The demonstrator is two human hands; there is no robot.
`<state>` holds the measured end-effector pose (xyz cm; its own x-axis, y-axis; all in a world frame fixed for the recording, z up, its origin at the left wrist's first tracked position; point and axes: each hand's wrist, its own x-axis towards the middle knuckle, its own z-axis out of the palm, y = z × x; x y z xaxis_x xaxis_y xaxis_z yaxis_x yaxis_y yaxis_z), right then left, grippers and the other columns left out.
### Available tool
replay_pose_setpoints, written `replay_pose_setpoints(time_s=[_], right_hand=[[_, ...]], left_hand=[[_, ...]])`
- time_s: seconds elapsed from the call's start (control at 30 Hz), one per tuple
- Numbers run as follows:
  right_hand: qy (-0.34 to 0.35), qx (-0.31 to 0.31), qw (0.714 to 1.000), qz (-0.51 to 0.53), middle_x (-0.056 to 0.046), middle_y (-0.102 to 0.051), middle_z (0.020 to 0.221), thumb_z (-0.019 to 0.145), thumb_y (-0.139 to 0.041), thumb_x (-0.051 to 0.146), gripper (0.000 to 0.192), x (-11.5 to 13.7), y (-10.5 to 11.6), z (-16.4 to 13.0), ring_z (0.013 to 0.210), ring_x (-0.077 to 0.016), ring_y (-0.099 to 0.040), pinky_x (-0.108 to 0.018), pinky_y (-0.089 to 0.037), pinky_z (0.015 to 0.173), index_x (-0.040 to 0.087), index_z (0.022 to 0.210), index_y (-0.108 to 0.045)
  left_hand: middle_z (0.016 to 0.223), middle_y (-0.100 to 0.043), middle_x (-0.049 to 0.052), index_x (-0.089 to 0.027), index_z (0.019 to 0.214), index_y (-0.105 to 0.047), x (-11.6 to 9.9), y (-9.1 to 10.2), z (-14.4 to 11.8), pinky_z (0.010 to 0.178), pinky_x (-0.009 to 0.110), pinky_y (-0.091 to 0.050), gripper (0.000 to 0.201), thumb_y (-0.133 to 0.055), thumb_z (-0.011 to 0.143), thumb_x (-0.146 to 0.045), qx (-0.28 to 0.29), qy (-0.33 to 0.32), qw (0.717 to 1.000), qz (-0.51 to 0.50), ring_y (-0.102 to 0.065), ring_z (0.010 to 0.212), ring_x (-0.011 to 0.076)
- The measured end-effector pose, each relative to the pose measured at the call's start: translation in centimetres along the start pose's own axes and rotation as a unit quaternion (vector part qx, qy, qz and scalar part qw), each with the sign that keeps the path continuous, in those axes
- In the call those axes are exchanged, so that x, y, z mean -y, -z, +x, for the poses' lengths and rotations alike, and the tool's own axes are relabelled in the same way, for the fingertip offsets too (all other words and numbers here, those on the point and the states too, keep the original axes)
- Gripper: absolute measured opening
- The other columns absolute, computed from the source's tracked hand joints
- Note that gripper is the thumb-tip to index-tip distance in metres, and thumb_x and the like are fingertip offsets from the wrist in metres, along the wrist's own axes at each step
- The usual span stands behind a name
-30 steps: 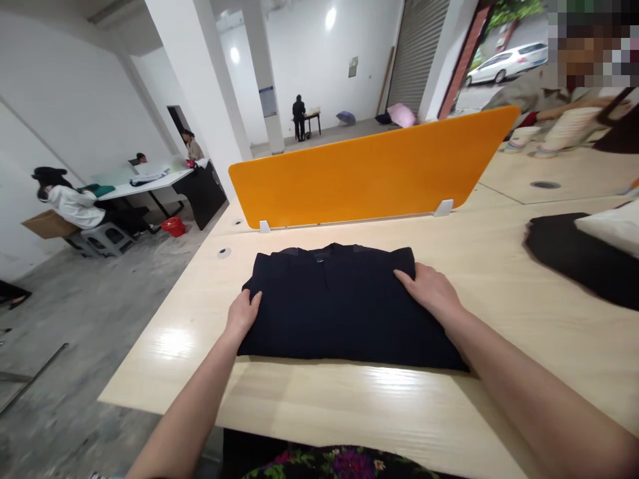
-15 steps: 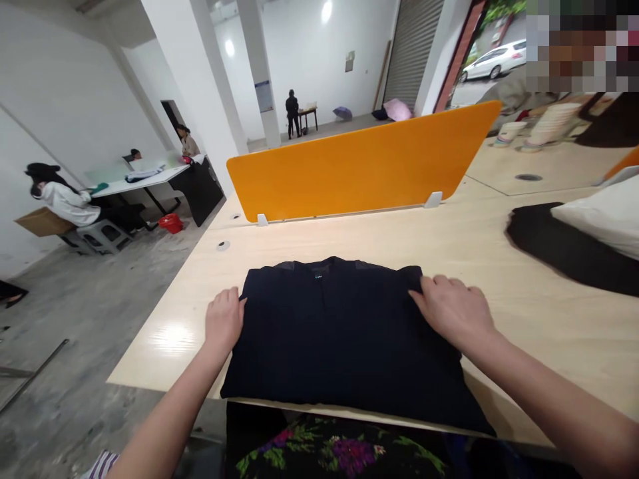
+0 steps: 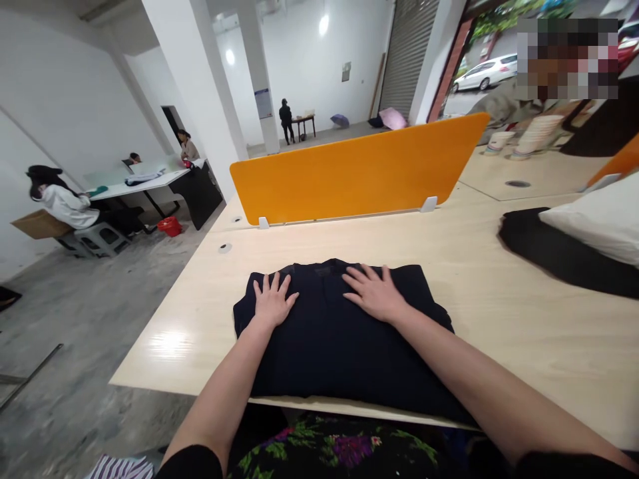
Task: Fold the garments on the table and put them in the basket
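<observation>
A dark navy shirt [image 3: 329, 352] lies folded on the pale wooden table [image 3: 200, 319], its collar side away from me and its lower edge along the table's near edge. My left hand [image 3: 273, 301] rests flat on the upper left of the shirt with fingers spread. On the upper right, my right hand [image 3: 374, 293] also lies flat, fingers apart, pointing inward toward the collar. Neither hand grips the cloth. My forearms cover parts of the shirt's sides.
An orange divider [image 3: 349, 173] stands across the table behind the shirt. To the right lie a black item [image 3: 539, 246] and a white bag [image 3: 599, 216]. Paper cups [image 3: 536, 136] stand at the back right, near a person. Others sit at a white desk [image 3: 164, 178] far left.
Both hands have let go of the shirt's side edges and moved inward onto its upper front, fingers now spread flat. The shirt's sides look drawn in somewhat.
</observation>
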<state>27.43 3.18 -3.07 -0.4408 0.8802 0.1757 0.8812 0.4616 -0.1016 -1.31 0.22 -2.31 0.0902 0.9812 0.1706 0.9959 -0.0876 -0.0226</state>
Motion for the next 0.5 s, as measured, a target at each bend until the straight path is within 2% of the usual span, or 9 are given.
replay_pose_setpoints(time_s=[0.07,0.17,0.27,0.33,0.37,0.43,0.5], right_hand=[[-0.038,-0.012,0.999,-0.005,-0.007,-0.037,0.149,0.091,-0.032,0.053,0.055,-2.0,0.2,-0.6,0.137,-0.0366,-0.027,-0.067,-0.015,0.106,0.029,0.139,-0.045],[-0.075,-0.041,0.996,0.030,-0.007,-0.039,0.148,0.091,-0.033,0.053,0.055,-4.1,0.4,-1.5,0.135,-0.0328,-0.033,-0.060,-0.024,0.106,0.028,0.138,-0.044],[-0.151,-0.148,0.973,0.088,-0.013,-0.046,0.141,0.090,-0.034,0.049,0.055,-5.0,1.2,-2.9,0.132,-0.0304,-0.037,-0.055,-0.028,0.107,0.019,0.134,-0.048],[-0.240,-0.234,0.931,0.142,-0.017,-0.048,0.138,0.088,-0.038,0.048,0.055,-5.4,2.1,-4.7,0.131,-0.0308,-0.039,-0.051,-0.030,0.108,0.014,0.129,-0.050],[-0.296,-0.257,0.899,0.193,-0.018,-0.050,0.136,0.085,-0.043,0.048,0.054,-5.6,2.5,-6.0,0.129,-0.0316,-0.041,-0.049,-0.031,0.109,0.014,0.126,-0.052],[-0.397,-0.250,0.821,0.324,-0.018,-0.056,0.128,0.080,-0.053,0.049,0.049,-5.9,3.2,-8.9,0.121,-0.0326,-0.051,-0.045,-0.039,0.104,0.016,0.115,-0.057],[-0.438,-0.198,0.740,0.471,-0.017,-0.065,0.111,0.076,-0.059,0.049,0.039,-5.8,3.6,-11.7,0.104,-0.0312,-0.062,-0.042,-0.052,0.089,0.019,0.099,-0.061]], left_hand=[[0.152,-0.031,0.010,-0.029,0.145,-0.033,0.0,0.1,0.0,0.107,0.067,-0.008,0.063,-0.028,0.091,-0.060,-0.002,0.006,1.000,0.000,-0.019,0.139,0.0402],[0.152,-0.030,0.010,-0.030,0.145,-0.033,-0.1,0.2,0.1,0.106,0.069,-0.008,0.062,-0.027,0.091,-0.059,0.006,0.008,1.000,-0.002,-0.018,0.139,0.0412],[0.153,-0.029,0.009,-0.030,0.146,-0.031,-0.1,0.3,0.1,0.106,0.069,-0.009,0.062,-0.025,0.091,-0.060,0.015,0.010,1.000,0.003,-0.017,0.139,0.0406],[0.153,-0.028,0.007,-0.031,0.146,-0.030,-0.1,0.4,0.1,0.107,0.068,-0.009,0.062,-0.023,0.091,-0.060,0.023,0.012,1.000,0.009,-0.017,0.140,0.0392],[0.154,-0.027,0.006,-0.032,0.146,-0.029,-0.1,0.4,0.0,0.107,0.068,-0.009,0.062,-0.023,0.091,-0.060,0.025,0.013,1.000,0.012,-0.017,0.140,0.0385],[0.154,-0.027,0.006,-0.032,0.146,-0.028,-0.1,0.3,0.0,0.107,0.067,-0.010,0.062,-0.022,0.092,-0.060,0.027,0.016,0.999,0.017,-0.017,0.140,0.0377],[0.154,-0.027,0.006,-0.032,0.146,-0.029,-0.1,0.2,0.0,0.107,0.068,-0.011,0.061,-0.022,0.092,-0.060,0.026,0.016,0.999,0.018,-0.017,0.140,0.0377]])
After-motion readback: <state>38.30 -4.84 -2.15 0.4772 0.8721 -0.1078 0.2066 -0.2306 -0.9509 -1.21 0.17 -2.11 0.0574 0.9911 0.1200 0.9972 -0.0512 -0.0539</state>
